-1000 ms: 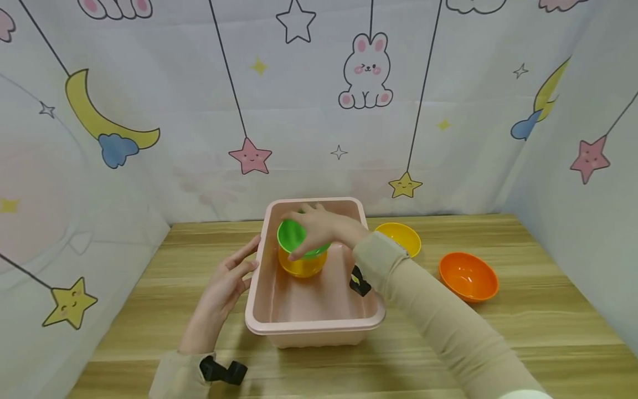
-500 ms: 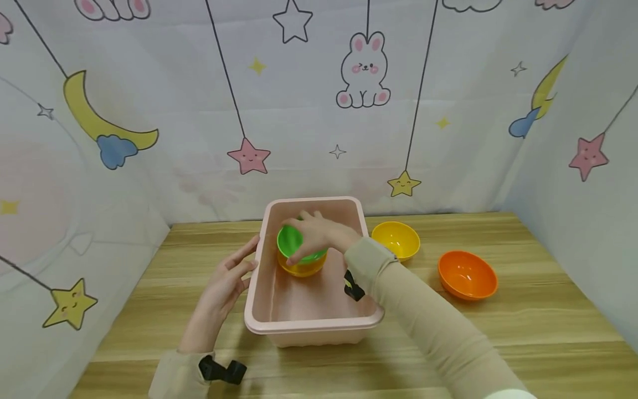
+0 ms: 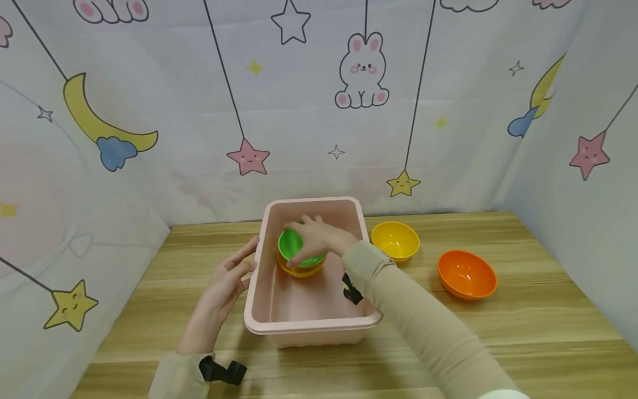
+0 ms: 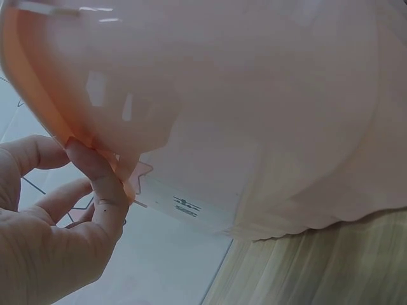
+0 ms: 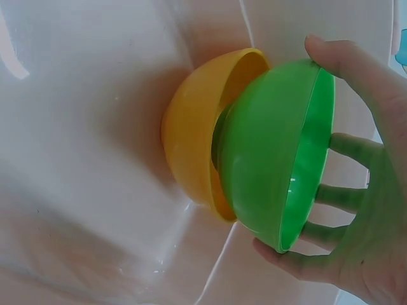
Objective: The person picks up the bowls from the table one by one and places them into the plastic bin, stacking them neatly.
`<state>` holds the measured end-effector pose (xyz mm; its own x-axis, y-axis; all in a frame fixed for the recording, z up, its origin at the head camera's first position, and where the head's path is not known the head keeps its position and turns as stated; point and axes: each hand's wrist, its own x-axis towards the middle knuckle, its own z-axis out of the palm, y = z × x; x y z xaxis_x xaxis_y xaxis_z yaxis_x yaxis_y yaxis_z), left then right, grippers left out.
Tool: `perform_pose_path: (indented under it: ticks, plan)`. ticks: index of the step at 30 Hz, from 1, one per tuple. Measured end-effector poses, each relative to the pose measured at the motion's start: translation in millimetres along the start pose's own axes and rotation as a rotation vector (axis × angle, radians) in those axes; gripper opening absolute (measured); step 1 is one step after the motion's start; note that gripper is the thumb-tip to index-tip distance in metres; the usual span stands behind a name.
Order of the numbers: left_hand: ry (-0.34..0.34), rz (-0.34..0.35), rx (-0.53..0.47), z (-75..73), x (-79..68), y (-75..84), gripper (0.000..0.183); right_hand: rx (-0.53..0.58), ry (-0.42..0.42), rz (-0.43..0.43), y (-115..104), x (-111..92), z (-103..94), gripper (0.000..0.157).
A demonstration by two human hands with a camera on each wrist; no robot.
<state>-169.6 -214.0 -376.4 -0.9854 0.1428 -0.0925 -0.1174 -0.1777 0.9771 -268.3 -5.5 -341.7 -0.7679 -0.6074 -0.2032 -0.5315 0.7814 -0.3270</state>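
Note:
My right hand (image 3: 321, 235) holds a green bowl (image 5: 273, 140) by its rim, fingers spread across the opening. The base of this bowl sits partly inside a yellow-orange bowl (image 5: 191, 127), with a gap still showing between their rims. Both bowls are in the far left part of a pink plastic bin (image 3: 314, 326). At the bin's left side, my left hand (image 3: 226, 282) grips the rim; the left wrist view shows thumb and finger (image 4: 95, 168) meeting at that edge.
To the right of the bin stand a yellow bowl (image 3: 395, 241) and, farther right and nearer, an orange bowl (image 3: 467, 274). All rest on a wood-grain table (image 3: 528, 332). A printed white curtain (image 3: 299, 111) closes off the back and sides.
My right hand has lowered the green bowl further into the yellow-orange bowl. The left hand stays on the bin's rim.

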Motion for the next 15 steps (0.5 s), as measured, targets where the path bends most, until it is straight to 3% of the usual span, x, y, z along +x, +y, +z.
perform_pose_path:
  ticks: [15]
  plan:
    - [0.003, -0.007, -0.005, 1.0, -1.4, 1.8, 0.061, 0.017, -0.022, 0.029, -1.5, 2.8, 1.4, 0.087]
